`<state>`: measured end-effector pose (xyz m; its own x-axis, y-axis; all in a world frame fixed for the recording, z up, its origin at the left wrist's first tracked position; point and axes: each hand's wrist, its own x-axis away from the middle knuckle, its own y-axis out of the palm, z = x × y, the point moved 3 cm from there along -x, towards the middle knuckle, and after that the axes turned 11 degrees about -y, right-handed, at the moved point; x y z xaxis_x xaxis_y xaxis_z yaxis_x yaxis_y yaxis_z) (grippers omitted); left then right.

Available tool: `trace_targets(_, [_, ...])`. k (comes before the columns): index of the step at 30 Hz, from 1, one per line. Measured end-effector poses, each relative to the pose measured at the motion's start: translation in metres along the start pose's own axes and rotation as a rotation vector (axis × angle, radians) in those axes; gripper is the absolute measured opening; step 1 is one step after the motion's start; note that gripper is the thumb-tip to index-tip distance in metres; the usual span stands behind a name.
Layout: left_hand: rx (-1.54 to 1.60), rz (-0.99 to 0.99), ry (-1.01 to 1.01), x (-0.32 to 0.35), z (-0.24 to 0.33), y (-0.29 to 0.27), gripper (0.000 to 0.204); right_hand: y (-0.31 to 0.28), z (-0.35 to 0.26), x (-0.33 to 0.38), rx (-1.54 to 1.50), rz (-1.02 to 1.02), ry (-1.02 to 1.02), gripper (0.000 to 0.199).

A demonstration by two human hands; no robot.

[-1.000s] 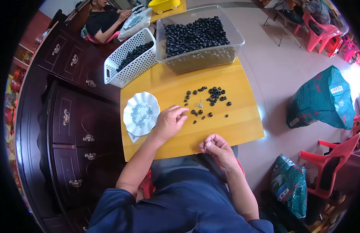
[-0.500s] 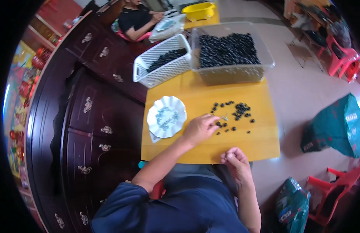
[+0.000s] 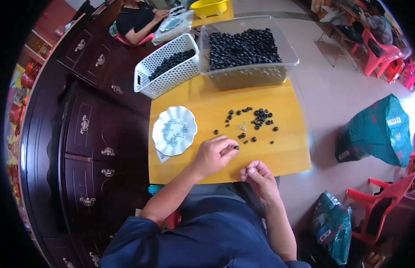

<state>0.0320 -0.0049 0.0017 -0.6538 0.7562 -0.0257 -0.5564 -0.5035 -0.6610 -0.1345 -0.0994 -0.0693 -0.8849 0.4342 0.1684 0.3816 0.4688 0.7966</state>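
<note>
The left hand [image 3: 214, 156] is seen resting on the yellow surface [image 3: 288, 154], its fingers [image 3: 229, 149] drawn together around a small black ring [image 3: 236, 147], which is pinched at the fingertips just beside the near edge of the scattered pieces. The right hand [image 3: 260, 176] is held at the front edge of the surface, fingers curled inward and pressed together; something small may be held between them, but it cannot be made out from this view.

A loose scatter of black rings [image 3: 260, 118] is spread over the middle of the surface, with a few tiny pale metal parts [image 3: 241, 127] lying among them, too small to be identified. A white scalloped plate [image 3: 174, 131] is placed to the left of the hands, holding a thin layer of small silvery pieces whose shape is not clear. A slip of paper [image 3: 161, 156] is partly hidden under the plate's near rim.

At the far side of the surface, a clear plastic bin [image 3: 250, 73] heaped with black rings is set beside a white perforated basket [image 3: 165, 73] holding more of them. Beyond these, another person [image 3: 138, 18] is seated, cut off by the upper edge of the view, and a yellow tub [image 3: 209, 8] is only partly visible. A dark wooden cabinet [image 3: 89, 134] stands along the left.
</note>
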Motion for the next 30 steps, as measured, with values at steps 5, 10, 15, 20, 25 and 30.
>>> trace_targets(5, [0.144, -0.124, 0.095, 0.022, 0.028, 0.009, 0.02, 0.006, -0.004, 0.001, -0.024, -0.021, -0.026, 0.027])
trace_targets(10, [0.069, -0.126, 0.216, 0.024, 0.039, 0.024, 0.022, 0.002, -0.004, 0.003, -0.021, -0.007, -0.039, 0.02])
trace_targets(15, [0.146, -0.222, 0.258, 0.009, 0.036, 0.019, 0.023, -0.008, -0.005, 0.002, -0.093, 0.03, -0.1, 0.016])
trace_targets(20, [-0.155, 0.053, 0.031, -0.035, -0.005, 0.007, 0.022, -0.008, -0.005, 0.001, -0.099, 0.054, -0.081, 0.013])
trace_targets(25, [-0.232, 0.112, 0.037, -0.052, -0.024, 0.018, 0.023, -0.008, -0.003, 0.001, -0.056, 0.083, -0.078, 0.016])
trace_targets(30, [-0.226, 0.141, 0.055, -0.059, -0.022, 0.027, 0.017, -0.008, -0.007, 0.001, -0.055, 0.094, -0.077, 0.018])
